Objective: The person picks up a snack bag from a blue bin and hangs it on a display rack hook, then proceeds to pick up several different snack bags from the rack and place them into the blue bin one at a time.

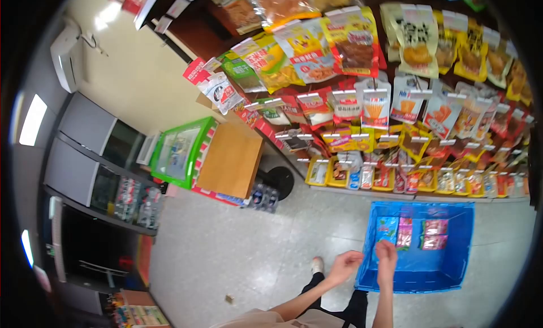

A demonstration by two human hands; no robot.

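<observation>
My left hand (346, 266) is just outside the left wall of a blue plastic crate (468, 237), its fingers curled together. My right hand (386, 257) is over the crate's left part, palm turned inward, fingers bent and pressed together. The hands are a short way apart. Whatever they may hold is too small to make out. In the crate lie a light-blue packet (386, 227), a pink packet (404, 235) beside it and more pink packets (434, 234) farther right.
A snack rack with hanging bags (375, 104) stands beyond the crate. To the left are a green-framed display case (182, 152), a wooden-topped box (229, 160) and wrapped bottles (263, 197). The crate rests on the grey floor (237, 243).
</observation>
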